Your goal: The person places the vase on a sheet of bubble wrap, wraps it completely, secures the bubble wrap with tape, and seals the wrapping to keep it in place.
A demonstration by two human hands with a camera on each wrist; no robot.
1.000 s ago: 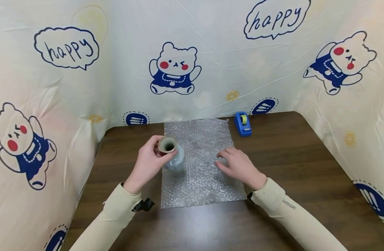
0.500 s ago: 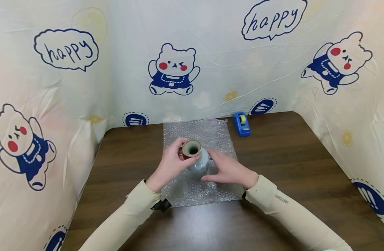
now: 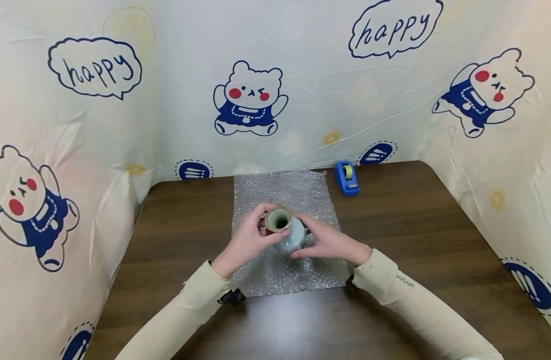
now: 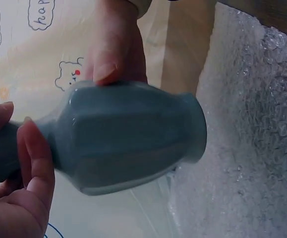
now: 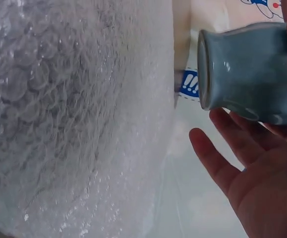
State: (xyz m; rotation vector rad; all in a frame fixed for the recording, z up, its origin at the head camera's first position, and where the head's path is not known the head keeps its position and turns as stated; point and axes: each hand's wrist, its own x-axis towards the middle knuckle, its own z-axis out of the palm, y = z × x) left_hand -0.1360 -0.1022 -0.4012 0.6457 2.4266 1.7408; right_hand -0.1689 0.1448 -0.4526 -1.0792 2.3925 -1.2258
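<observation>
Left fingers [image 4: 35, 153] are pinching the vase's [image 3: 291, 241] neck, right fingers [image 5: 236, 140] gripping its belly, well inside the worktop's [image 3: 401, 225] edges. I'm kinda worrying that slick-looking glaze could slip.

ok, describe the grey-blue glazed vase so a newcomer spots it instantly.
Start at the dark brown wooden table, then the clear bubble-wrap sheet on it. Above that sheet, the left hand and right hand hold the faceted vase. Its round, brown-rimmed mouth sets it apart from the flat sheet and blue plastic tape dispenser.
</observation>
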